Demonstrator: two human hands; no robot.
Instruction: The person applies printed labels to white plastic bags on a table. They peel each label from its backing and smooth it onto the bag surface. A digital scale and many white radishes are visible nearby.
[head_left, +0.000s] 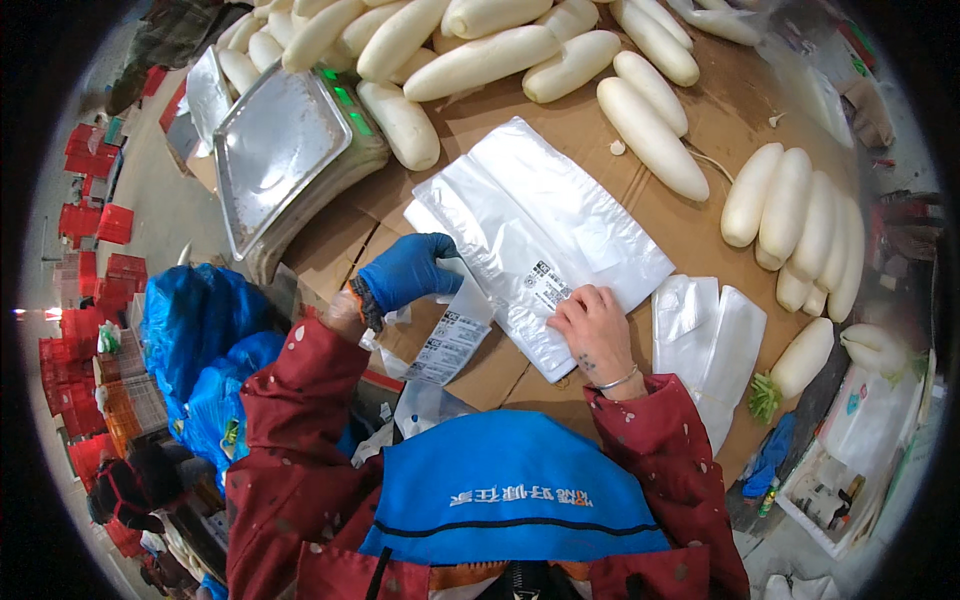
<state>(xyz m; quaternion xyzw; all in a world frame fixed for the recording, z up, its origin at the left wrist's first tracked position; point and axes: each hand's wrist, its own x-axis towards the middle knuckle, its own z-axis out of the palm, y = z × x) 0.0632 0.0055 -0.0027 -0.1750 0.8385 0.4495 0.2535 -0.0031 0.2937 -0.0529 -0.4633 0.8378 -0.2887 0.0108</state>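
Observation:
My left hand, in a blue glove, pinches the upper end of a strip of printed labels that hangs toward me. A stack of clear plastic bags lies flat on the cardboard before me. On the top bag is a printed label. The bare fingertips of my right hand rest on the bag at this label's lower right edge; whether they grip anything is hidden. More folded plastic bags lie just right of my right hand.
White radishes are heaped along the far side, with several more stacked at right. A scale with a metal pan stands at far left. One radish with a green top lies near right. Blue bags bulge at left.

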